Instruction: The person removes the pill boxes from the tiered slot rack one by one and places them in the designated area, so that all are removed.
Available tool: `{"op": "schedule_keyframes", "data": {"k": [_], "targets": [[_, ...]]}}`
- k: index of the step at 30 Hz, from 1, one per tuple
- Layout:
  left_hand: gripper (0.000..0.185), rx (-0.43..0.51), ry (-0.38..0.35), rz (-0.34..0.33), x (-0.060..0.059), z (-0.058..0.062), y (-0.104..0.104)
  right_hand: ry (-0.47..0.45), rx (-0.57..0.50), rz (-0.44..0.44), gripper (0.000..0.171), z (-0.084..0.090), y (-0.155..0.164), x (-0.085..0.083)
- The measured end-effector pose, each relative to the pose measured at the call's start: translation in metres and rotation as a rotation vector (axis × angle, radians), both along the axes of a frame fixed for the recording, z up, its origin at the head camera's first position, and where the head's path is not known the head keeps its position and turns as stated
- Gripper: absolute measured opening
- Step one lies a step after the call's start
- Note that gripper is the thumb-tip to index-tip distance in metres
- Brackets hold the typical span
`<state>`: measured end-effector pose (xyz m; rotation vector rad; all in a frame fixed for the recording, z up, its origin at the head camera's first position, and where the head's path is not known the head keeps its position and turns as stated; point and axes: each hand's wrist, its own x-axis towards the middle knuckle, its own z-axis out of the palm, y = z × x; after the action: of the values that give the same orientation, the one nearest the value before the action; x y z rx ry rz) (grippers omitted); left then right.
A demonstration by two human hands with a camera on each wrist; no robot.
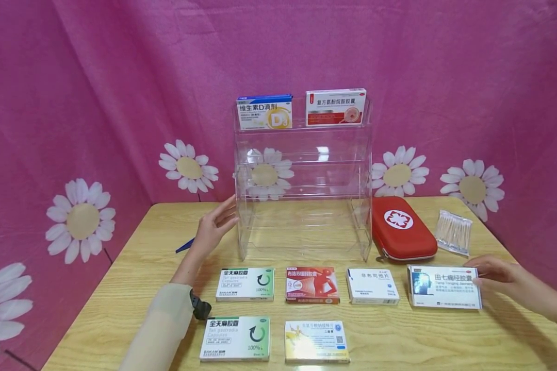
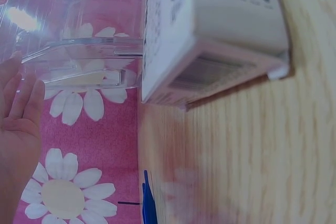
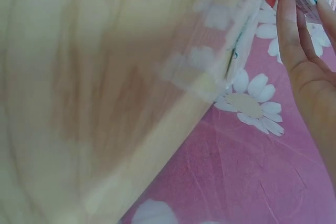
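Plainly, the right hand (image 1: 506,281) pinches a capsule box (image 1: 444,287), left hand (image 1: 213,226) loose (another's barcode (image 2: 212,72): left wrist view only).

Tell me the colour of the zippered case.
The zippered case is red, clearest in the head view.

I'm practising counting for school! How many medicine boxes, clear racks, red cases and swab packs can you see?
Medicine boxes: 8
Clear rack: 1
Red case: 1
Swab pack: 1
Total: 11
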<state>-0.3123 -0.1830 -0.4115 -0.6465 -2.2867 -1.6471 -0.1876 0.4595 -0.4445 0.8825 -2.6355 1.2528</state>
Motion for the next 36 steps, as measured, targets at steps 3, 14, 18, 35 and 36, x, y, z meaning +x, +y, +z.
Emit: {"op": "schedule_keyframes", "data": {"k": [3, 14, 18, 35, 36], "targets": [[0.055, 0.001, 0.016, 0.003, 0.001, -0.001, -0.001, -0.071, 0.005, 0.020, 0.039, 0.000, 0.002, -0.004], [0.058, -0.003, -0.081, 0.009, 0.000, 0.001, -0.001, -0.269, 0.092, -0.030, 0.031, 0.002, 0.003, -0.014], [0.057, -0.001, -0.078, 0.007, -0.001, 0.000, -0.002, -0.323, 0.146, -0.043, 0.029, 0.001, 0.002, -0.019], [0.057, 0.011, -0.068, -0.006, -0.002, 0.001, -0.001, -0.070, 0.212, -0.018, 0.021, -0.007, -0.002, -0.026], [0.057, 0.011, -0.067, -0.005, -0.002, 0.001, -0.001, -0.062, 0.217, -0.026, 0.020, -0.007, -0.003, -0.026]]}}
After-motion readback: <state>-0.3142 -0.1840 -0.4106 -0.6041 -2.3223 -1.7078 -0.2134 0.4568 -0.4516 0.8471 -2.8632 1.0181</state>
